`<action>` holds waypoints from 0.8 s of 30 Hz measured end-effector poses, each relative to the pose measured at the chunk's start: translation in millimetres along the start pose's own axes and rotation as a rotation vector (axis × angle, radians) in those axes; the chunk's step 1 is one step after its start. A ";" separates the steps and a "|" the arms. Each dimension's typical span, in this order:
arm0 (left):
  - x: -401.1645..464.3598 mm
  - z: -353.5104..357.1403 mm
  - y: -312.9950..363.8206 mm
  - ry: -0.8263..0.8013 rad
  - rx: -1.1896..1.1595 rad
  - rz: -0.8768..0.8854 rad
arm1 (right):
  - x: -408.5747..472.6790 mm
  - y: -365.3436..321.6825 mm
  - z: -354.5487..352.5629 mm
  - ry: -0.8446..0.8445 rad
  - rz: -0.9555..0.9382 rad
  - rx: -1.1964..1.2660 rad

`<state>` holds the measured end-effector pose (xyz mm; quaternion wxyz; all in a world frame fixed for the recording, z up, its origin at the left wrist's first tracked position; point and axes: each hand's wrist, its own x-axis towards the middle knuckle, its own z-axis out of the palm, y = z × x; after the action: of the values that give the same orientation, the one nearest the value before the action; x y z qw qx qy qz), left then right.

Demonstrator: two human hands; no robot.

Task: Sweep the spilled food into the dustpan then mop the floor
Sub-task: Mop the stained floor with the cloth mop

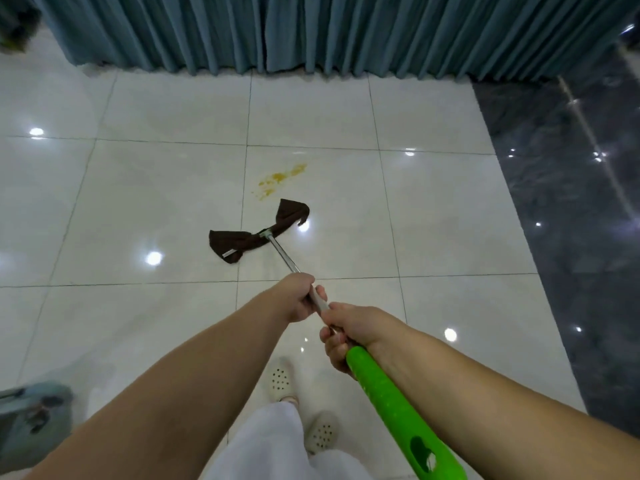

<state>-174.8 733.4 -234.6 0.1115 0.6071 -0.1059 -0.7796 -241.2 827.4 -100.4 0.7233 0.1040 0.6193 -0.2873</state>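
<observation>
While both hands are clamped on the mop shaft, scene from left to right: blurred grey-blue object (33, 420) at the bottom-left edge, can't tell what it is. White glossy tile floor (138, 188) with grey grout lines and ceiling-light reflections. Teal pleated curtain (311, 32) hangs across the top, hem reaching the floor.

Left hand (299, 299) wraps round the metal shaft (282, 252), fingers curled about it, the farther hand from the body. Mop head, a dark brown cloth (258, 233), lies flat on the tile, twisted at the middle where the shaft joins; one lobe to the left with a small metal clip showing, the other lobe angled up to the right. Yellow food smear (280, 178) sits on the tile just beyond the cloth's right lobe, near it but not touching; mostly thin streaks and specks, no solid pieces discernible.

Right hand (341, 332) grips the shaft just behind the left, right where the metal meets the green plastic handle (391, 407); hands close together, nearly touching. Green handle runs down to the bottom edge along the right forearm, with a hanging slot near its end.

Below the hands: two pale perforated clogs (280, 379) and white trousers (273, 441). Dark marbled polished floor strip (571, 188) runs down the right side beside the white tiles
</observation>
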 end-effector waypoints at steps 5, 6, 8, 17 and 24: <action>-11.5 47.0 -54.3 -0.060 0.101 -0.045 | -30.7 31.8 -52.5 0.076 -0.052 0.071; -14.9 55.5 -65.5 -0.075 0.121 -0.053 | -37.2 38.4 -62.7 0.094 -0.060 0.083; -22.7 72.5 -87.4 -0.104 0.158 -0.070 | -49.5 51.5 -82.0 0.132 -0.069 0.106; -51.7 136.0 -177.6 -0.210 0.269 -0.177 | -100.9 98.1 -160.5 0.246 -0.049 0.153; -66.1 151.0 -213.7 -0.218 0.301 -0.182 | -127.0 115.6 -184.5 0.237 -0.005 0.142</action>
<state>-315.3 961.4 -201.4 -0.0636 0.5359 -0.1770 -0.8230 -341.1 1051.2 -41.8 0.6353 0.1867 0.6787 -0.3177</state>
